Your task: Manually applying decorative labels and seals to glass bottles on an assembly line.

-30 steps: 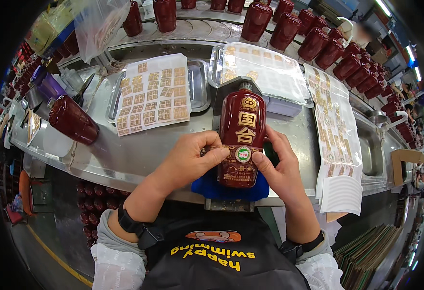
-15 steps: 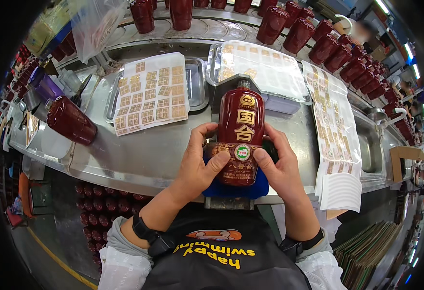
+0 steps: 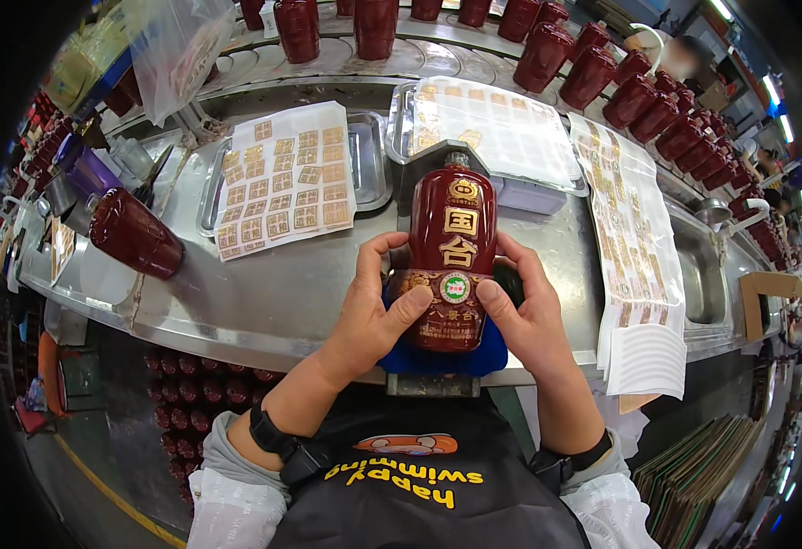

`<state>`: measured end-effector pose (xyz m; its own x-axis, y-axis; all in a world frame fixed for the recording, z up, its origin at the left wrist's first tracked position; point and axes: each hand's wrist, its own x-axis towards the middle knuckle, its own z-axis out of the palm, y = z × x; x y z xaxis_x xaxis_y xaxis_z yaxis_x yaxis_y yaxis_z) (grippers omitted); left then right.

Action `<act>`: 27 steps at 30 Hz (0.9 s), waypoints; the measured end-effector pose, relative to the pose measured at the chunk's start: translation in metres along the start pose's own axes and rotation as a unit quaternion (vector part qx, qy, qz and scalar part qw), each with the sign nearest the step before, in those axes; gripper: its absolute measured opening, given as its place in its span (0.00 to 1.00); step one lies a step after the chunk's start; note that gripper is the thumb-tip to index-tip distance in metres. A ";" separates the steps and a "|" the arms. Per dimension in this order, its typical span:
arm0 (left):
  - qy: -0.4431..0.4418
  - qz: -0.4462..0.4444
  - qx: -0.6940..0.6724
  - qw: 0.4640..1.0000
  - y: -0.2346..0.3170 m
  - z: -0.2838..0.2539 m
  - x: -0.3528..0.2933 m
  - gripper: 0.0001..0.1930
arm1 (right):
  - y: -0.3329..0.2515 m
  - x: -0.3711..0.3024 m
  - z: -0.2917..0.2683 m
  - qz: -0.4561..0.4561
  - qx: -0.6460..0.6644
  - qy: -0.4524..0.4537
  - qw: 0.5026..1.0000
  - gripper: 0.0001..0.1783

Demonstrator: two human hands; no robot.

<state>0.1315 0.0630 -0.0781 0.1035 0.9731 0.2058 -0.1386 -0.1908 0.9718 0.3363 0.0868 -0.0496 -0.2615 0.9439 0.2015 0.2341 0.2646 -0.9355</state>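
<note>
A dark red glass bottle point(image 3: 430, 220) with gold lettering lies tilted on a metal stand point(image 3: 433, 385) padded with blue cloth point(image 3: 485, 361), its neck pointing away from me. Round its lower body runs a brown label band point(image 3: 476, 289) with a green and white round emblem. My left hand point(image 3: 371, 306) grips the bottle's left side, thumb pressed on the band. On the other side my right hand point(image 3: 531, 311) does the same, its thumb at the band's right part. The fingers behind the bottle are partly hidden.
Sheets of gold stickers point(image 3: 282, 183) rest on a steel tray point(image 3: 371, 165), with more on a second tray point(image 3: 401, 123). Label strips point(image 3: 620, 238) hang over the front edge. Another red bottle point(image 3: 134, 233) leans at left. Several bottles point(image 3: 543, 57) stand on the conveyor behind.
The bottles on the conveyor have shifted to the right. My hands and the bottle they hold stay almost in place, thumbs still on the label band.
</note>
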 end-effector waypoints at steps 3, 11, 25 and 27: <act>-0.003 -0.001 -0.006 1.000 0.000 0.001 0.000 0.35 | 0.000 0.000 -0.001 0.001 -0.005 -0.006 1.000 0.32; 0.007 0.000 -0.019 1.000 -0.001 0.003 0.000 0.35 | 0.001 -0.003 -0.003 0.007 -0.021 0.008 1.000 0.32; 0.014 -0.001 0.005 1.000 -0.004 0.007 -0.004 0.32 | -0.048 -0.019 -0.030 -0.349 -0.230 -0.124 0.900 0.18; 0.014 -0.009 -0.007 1.000 -0.004 0.006 0.000 0.32 | -0.041 -0.016 -0.030 -0.349 -0.275 -0.083 0.892 0.21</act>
<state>0.1380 0.0635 -0.0813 0.0789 0.9797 0.1845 -0.1500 -0.1713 0.9737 0.3586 0.0666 -0.0058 -0.6481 0.4812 0.5902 0.3718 0.8763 -0.3062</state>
